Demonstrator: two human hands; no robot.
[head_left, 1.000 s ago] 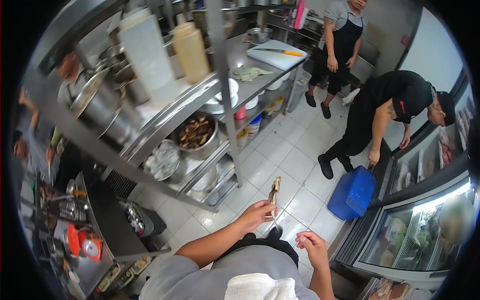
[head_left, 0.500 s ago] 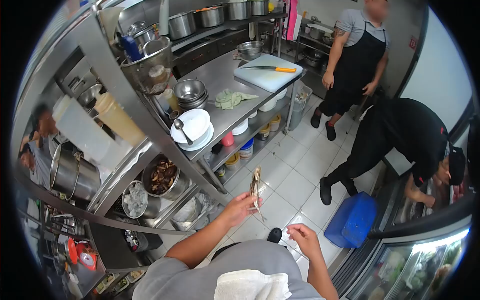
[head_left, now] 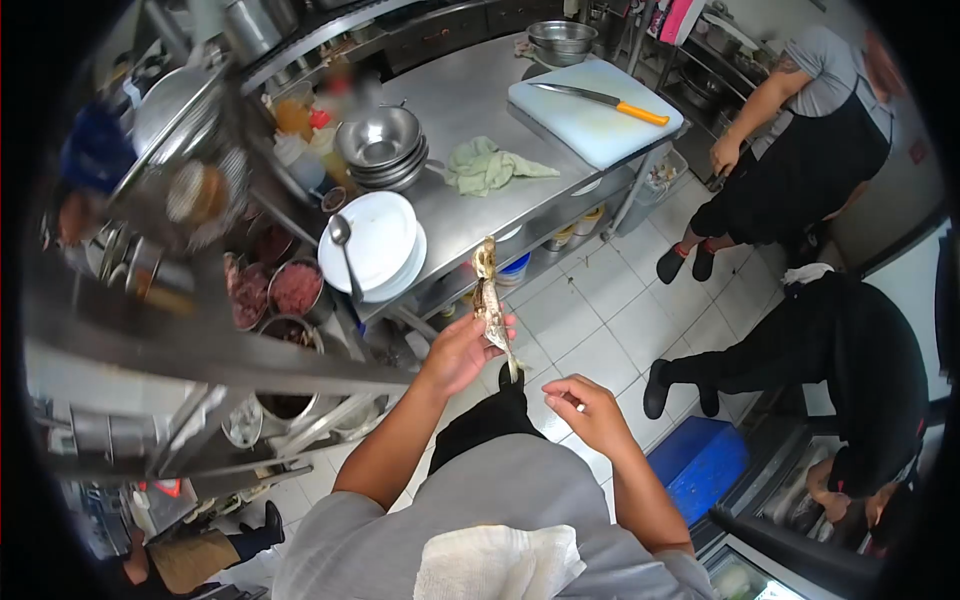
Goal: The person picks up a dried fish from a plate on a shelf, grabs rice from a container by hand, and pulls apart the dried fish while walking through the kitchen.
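Note:
My left hand [head_left: 465, 350] is closed around a small dried-looking fish [head_left: 488, 300], held upright with its tail pointing down. Its fingers wrap the middle of the fish. To the right, my right hand [head_left: 583, 405] is raised with fingers curled together; a small pale bit shows at the fingertips, too small to name. Beyond the fish is a steel table [head_left: 450, 85] with white plates [head_left: 368, 240] and a spoon [head_left: 345, 255] on them, a green cloth [head_left: 490, 167], stacked steel bowls [head_left: 380, 140] and a white cutting board [head_left: 590, 125] bearing an orange-handled knife [head_left: 610, 102].
A person in a black apron [head_left: 815, 150] stands at the upper right. Another person in black [head_left: 850, 350] bends over an open fridge at the right. A blue crate [head_left: 698, 465] sits on the floor. Metal shelving [head_left: 250, 350] with pots stands at the left.
The view has moved closer to the steel table. My left hand has risen with the fish. The person in black has bent down and reached into the fridge.

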